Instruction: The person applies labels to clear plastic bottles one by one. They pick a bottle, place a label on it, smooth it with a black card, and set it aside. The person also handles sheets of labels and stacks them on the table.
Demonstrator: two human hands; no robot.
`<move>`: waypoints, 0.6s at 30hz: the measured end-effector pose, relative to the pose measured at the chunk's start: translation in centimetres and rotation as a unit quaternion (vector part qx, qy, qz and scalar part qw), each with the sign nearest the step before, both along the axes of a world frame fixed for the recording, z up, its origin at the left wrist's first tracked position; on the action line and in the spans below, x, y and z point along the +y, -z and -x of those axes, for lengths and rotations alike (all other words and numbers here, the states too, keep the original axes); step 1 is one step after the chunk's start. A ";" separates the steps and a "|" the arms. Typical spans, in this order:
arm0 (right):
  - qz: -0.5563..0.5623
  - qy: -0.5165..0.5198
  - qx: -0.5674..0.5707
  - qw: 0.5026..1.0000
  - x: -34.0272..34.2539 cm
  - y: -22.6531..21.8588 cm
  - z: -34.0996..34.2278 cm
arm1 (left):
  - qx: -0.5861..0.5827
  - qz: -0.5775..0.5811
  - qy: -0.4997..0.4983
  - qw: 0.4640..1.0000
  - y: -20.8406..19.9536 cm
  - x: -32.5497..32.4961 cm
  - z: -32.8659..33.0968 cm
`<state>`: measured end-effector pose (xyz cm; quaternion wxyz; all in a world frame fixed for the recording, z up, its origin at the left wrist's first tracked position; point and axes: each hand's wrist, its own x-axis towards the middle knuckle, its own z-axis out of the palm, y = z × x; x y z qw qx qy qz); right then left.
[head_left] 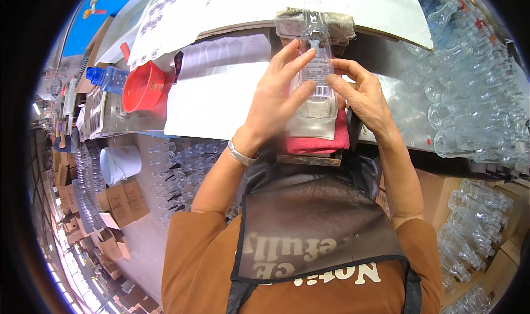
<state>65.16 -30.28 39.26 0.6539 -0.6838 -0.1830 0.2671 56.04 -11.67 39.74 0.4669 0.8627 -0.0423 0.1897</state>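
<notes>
A clear glass bottle (316, 65) is being held lying on a red cloth (317, 140) at the near edge of the tabletop (381, 49), its neck pointing away from the person. The left hand (276, 101) is being wrapped around the bottle's left side, fingers closed over the front, while the right hand (361, 96) is being pressed against its right side, thumb and fingertips on the white label (318, 74). Both hands are thus being kept clamped on the bottle, close together.

The label is already being shown stuck across the front of the bottle, and it appears to be in the course of being smoothed down; whether its edges are fully flat cannot be told. A grey cloth (342, 22) is being used as a rest beyond the neck.

Much seems left: many unlabelled clear bottles (469, 109) are being kept piled to the right, more are lying in a cardboard box (480, 220) lower right, and others are standing on the floor at left. A red funnel (144, 85) and white sheets (212, 101) are lying to the left
</notes>
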 end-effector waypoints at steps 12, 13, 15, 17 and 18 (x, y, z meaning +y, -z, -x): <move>0.015 -0.012 -0.001 1.000 -0.2 0.3 -0.3 | -0.004 0.012 -0.001 1.000 -0.1 -0.1 0.0; 0.016 -0.016 0.001 1.000 -0.2 0.0 -0.4 | 0.002 0.019 0.000 1.000 -0.2 -0.1 0.1; 0.018 -0.022 0.003 1.000 -0.2 -0.7 -0.2 | 0.012 0.022 0.001 1.000 -0.5 -0.2 0.2; 0.016 -0.020 0.003 1.000 -0.1 -0.6 -0.2 | 0.020 0.012 0.002 1.000 -0.6 -0.3 0.2; 0.016 -0.019 0.003 1.000 -0.1 -0.4 -0.2 | 0.019 0.014 0.006 1.000 -0.1 -0.1 0.0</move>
